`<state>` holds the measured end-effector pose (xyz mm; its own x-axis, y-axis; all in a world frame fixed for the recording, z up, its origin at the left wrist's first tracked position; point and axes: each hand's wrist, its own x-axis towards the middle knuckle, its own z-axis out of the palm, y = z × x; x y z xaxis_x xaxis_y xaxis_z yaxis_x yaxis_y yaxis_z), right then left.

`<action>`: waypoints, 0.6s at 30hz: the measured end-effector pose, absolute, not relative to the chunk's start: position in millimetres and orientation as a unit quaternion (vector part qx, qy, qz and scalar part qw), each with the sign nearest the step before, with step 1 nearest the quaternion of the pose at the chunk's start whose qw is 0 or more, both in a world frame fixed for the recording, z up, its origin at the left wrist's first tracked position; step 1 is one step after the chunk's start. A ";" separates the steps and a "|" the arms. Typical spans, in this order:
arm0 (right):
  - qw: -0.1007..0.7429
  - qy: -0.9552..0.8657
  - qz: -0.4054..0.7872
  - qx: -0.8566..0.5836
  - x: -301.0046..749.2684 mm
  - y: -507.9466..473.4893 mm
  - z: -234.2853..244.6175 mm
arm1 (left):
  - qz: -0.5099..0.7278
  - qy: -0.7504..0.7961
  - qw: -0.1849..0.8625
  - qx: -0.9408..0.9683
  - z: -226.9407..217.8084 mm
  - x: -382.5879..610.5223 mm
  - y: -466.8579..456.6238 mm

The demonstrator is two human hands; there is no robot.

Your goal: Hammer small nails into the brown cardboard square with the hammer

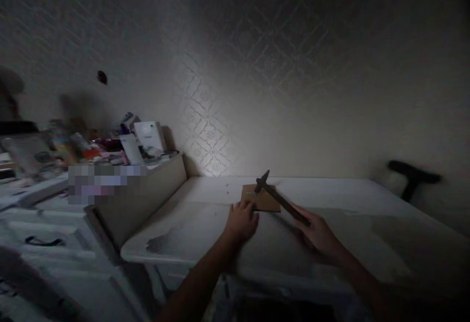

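My right hand (pixel 317 229) is closed round the wooden handle of a hammer (pixel 284 203). The hammer's dark metal head is over a small flat brown board (pixel 270 203) on the white table; whether it touches the board I cannot tell. Several tiny pale bits, too small to name for certain, form a short row near the board's left side. At the board's near left edge, my left hand (pixel 240 221) holds it down with curled fingers. The fingertips are close to the row of bits, left of and below the hammer head.
The white table (pixel 330 239) backs onto a patterned wall (pixel 293 116). To the left, a white dresser (pixel 55 239) carries a white box (pixel 149 136) and many cluttered items. A dark T-shaped object (pixel 413 177) rises beyond the table's right edge. Lighting is dim.
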<state>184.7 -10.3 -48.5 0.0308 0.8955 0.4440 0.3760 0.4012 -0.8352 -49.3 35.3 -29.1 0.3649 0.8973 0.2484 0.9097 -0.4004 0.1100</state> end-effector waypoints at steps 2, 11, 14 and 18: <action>0.523 -0.648 0.256 -0.491 184.9 -9.7 -49.1 | -0.137 -0.547 0.023 -0.826 -30.5 -49.6 36.2; 0.515 -0.654 0.265 -0.487 184.6 -9.8 -49.0 | -0.134 -0.545 0.021 -0.828 -28.2 -49.7 33.9; 0.518 -0.653 0.260 -0.488 184.9 -9.1 -50.0 | -0.140 -0.546 0.021 -0.826 -28.6 -49.7 34.6; 0.522 -0.655 0.247 -0.488 185.6 -7.1 -51.9 | -0.137 -0.543 0.020 -0.828 -28.8 -50.0 35.0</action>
